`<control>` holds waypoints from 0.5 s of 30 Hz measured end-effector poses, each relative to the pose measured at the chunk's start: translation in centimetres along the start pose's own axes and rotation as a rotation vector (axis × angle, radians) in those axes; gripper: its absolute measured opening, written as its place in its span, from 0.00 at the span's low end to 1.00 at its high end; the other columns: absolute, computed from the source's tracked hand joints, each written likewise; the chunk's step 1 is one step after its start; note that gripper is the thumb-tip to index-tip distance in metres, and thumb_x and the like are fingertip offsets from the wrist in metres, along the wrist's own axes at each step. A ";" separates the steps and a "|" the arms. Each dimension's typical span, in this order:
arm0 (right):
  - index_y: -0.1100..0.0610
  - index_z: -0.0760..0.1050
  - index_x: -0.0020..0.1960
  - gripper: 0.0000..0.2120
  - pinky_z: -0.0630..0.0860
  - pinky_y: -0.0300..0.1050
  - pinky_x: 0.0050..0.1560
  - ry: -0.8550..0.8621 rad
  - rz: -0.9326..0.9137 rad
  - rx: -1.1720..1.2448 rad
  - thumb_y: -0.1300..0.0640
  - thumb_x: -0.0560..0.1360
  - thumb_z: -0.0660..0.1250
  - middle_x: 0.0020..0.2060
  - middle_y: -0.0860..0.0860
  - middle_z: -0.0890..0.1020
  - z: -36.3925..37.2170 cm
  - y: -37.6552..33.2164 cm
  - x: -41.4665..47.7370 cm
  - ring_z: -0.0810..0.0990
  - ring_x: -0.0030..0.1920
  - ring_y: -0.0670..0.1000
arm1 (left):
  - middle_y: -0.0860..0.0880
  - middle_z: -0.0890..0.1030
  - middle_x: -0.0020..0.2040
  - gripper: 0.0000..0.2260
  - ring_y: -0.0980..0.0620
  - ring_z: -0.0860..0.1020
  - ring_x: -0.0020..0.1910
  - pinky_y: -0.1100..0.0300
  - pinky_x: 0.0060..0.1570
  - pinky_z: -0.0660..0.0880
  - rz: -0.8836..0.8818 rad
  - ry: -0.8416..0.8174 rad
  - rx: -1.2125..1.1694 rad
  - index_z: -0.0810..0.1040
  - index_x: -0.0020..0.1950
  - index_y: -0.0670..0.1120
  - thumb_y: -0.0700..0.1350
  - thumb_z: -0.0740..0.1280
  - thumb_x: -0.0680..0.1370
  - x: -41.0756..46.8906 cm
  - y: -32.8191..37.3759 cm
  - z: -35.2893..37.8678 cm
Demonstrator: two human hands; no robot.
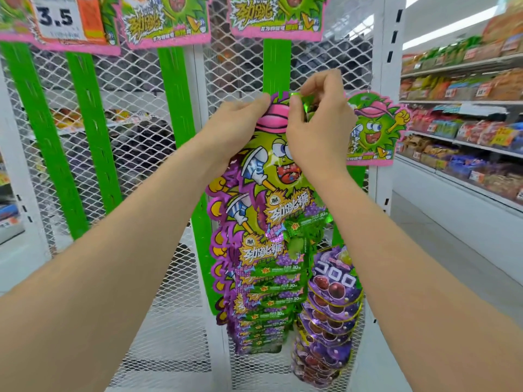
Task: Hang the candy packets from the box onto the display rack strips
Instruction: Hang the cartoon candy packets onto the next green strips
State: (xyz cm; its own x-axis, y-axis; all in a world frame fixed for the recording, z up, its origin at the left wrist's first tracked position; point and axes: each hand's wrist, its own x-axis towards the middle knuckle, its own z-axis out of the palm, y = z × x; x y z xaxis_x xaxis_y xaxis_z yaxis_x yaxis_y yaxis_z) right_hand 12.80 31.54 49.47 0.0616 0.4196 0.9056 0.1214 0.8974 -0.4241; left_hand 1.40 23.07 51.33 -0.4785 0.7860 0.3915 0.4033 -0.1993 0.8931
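Observation:
A green and purple candy packet [266,176] with a cartoon face hangs against a green display strip [276,63] on the white mesh rack. My left hand [235,123] holds the packet's top left edge. My right hand [317,120] pinches the packet's shiny green top at the strip. Below it, several identical packets [268,295] hang overlapped down the same strip. No box is in view.
Other green strips [85,120] run down the mesh to the left, bare below their header cards. Purple grape packets [331,306] hang at lower right. A white rack post [382,108] stands at the right, with stocked store shelves [464,131] across the aisle.

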 end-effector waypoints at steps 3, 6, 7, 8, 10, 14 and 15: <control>0.52 0.73 0.51 0.07 0.73 0.62 0.58 0.013 -0.056 -0.048 0.58 0.76 0.70 0.41 0.41 0.78 0.3 -0.2 0.3 0.78 0.44 0.49 | 0.48 0.89 0.50 0.20 0.46 0.88 0.54 0.44 0.66 0.79 0.024 -0.026 -0.003 0.88 0.53 0.50 0.64 0.65 0.83 0.1 -0.1 -0.3; 0.53 0.73 0.52 0.07 0.69 0.55 0.57 -0.017 -0.080 -0.094 0.59 0.76 0.69 0.41 0.42 0.77 0.4 -0.1 0.0 0.77 0.46 0.49 | 0.43 0.89 0.52 0.16 0.41 0.87 0.54 0.41 0.64 0.81 0.035 -0.042 -0.035 0.86 0.57 0.47 0.58 0.67 0.84 0.3 -0.5 -0.4; 0.53 0.73 0.52 0.07 0.68 0.53 0.56 -0.027 -0.075 -0.096 0.59 0.76 0.69 0.41 0.41 0.77 0.4 0.1 -0.2 0.77 0.46 0.49 | 0.43 0.89 0.52 0.15 0.40 0.87 0.55 0.40 0.64 0.81 0.036 -0.047 -0.038 0.87 0.56 0.47 0.56 0.68 0.84 0.3 -0.6 -0.3; 0.53 0.73 0.52 0.07 0.69 0.53 0.54 -0.034 -0.069 -0.091 0.59 0.76 0.69 0.41 0.41 0.76 0.3 0.4 -0.4 0.77 0.45 0.49 | 0.43 0.89 0.52 0.14 0.39 0.86 0.56 0.40 0.65 0.80 0.041 -0.050 -0.029 0.87 0.55 0.46 0.56 0.69 0.83 0.4 -0.8 -0.4; 0.53 0.72 0.52 0.08 0.73 0.56 0.52 -0.051 -0.059 -0.081 0.58 0.76 0.69 0.41 0.41 0.76 0.2 0.8 -0.8 0.75 0.43 0.48 | 0.43 0.89 0.52 0.14 0.40 0.86 0.57 0.39 0.67 0.78 0.057 -0.050 0.008 0.88 0.53 0.47 0.56 0.69 0.82 0.4 -1.1 -0.6; 0.53 0.73 0.57 0.11 0.75 0.60 0.55 -0.123 -0.022 -0.061 0.55 0.76 0.69 0.43 0.42 0.78 -0.2 1.1 -1.0 0.77 0.42 0.47 | 0.37 0.87 0.49 0.15 0.46 0.85 0.45 0.43 0.57 0.83 0.131 0.009 0.186 0.88 0.49 0.48 0.56 0.67 0.84 0.0 -1.3 -0.6; 0.53 0.74 0.59 0.12 0.75 0.58 0.56 -0.151 -0.015 -0.055 0.54 0.76 0.69 0.44 0.43 0.79 -0.4 1.3 -1.0 0.77 0.42 0.46 | 0.37 0.87 0.48 0.14 0.48 0.82 0.42 0.47 0.51 0.82 0.166 0.054 0.244 0.87 0.46 0.48 0.55 0.68 0.84 -0.1 -1.3 -0.5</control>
State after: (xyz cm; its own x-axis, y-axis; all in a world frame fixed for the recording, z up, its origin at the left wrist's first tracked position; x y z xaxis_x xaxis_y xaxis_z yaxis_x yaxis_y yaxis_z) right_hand 13.27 32.20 47.98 -0.0895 0.4252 0.9006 0.1756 0.8968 -0.4060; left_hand 0.56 22.97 50.19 -0.4286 0.7208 0.5447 0.6520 -0.1706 0.7388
